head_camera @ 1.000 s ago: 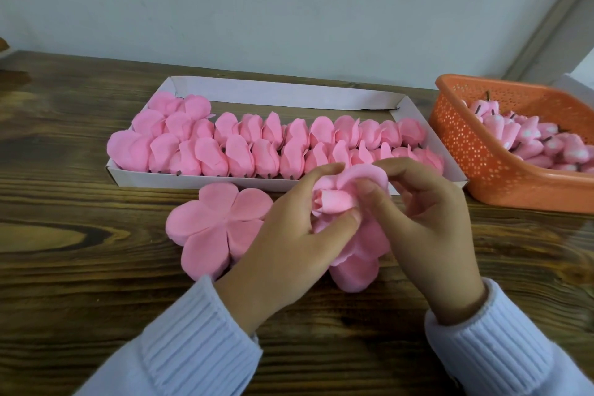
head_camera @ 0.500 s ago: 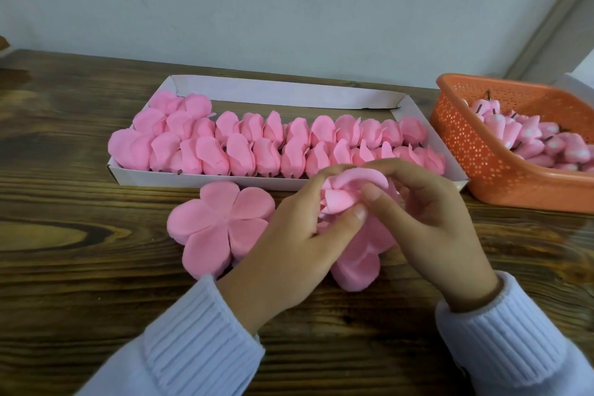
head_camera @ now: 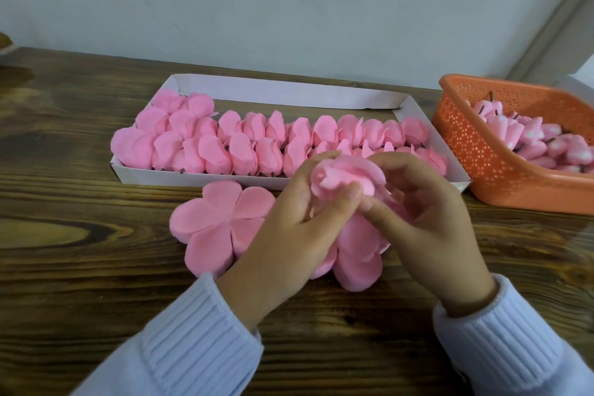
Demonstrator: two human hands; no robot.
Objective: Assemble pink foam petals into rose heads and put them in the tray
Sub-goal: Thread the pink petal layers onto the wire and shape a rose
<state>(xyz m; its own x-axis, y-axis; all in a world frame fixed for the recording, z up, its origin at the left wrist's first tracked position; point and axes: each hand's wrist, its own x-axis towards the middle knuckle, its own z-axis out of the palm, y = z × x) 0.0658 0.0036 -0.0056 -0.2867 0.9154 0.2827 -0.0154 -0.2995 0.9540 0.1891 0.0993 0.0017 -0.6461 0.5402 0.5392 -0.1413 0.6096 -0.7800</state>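
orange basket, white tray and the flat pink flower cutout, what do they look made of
Orange basket: probably moulded plastic, slightly glossy, walls pierced with regular small holes. White tray: looks like thin cardboard, matte, with folded walls. Flat pink flower cutout: seemingly soft foam sheet, matte, with thick rounded edges.

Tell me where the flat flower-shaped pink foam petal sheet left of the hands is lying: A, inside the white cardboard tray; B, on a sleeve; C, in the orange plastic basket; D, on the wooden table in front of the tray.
D: the petal sheet lies flat on the wooden table, just outside the tray and its near wall, beside the left hand gripping the rose head.
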